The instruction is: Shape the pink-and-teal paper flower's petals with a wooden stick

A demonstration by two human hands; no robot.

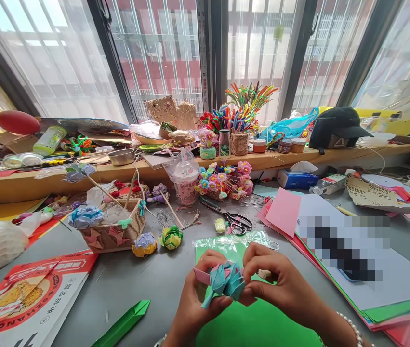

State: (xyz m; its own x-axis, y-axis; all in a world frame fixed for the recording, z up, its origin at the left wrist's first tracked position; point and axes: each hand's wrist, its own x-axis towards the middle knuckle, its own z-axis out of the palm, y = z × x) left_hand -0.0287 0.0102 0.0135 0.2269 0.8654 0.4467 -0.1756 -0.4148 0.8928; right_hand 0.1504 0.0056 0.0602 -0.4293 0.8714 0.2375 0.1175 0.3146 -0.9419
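Near a grey surface [96, 299], above green paper [262, 327], blue-and-pink origami [218, 280] is held in the left grip [192, 301] and pinched at its edge by the right grip [282, 284].

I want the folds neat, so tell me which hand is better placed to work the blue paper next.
Probably the right hand: it pinches in at the edge of the blue folded paper, while the left hand supports the other side.
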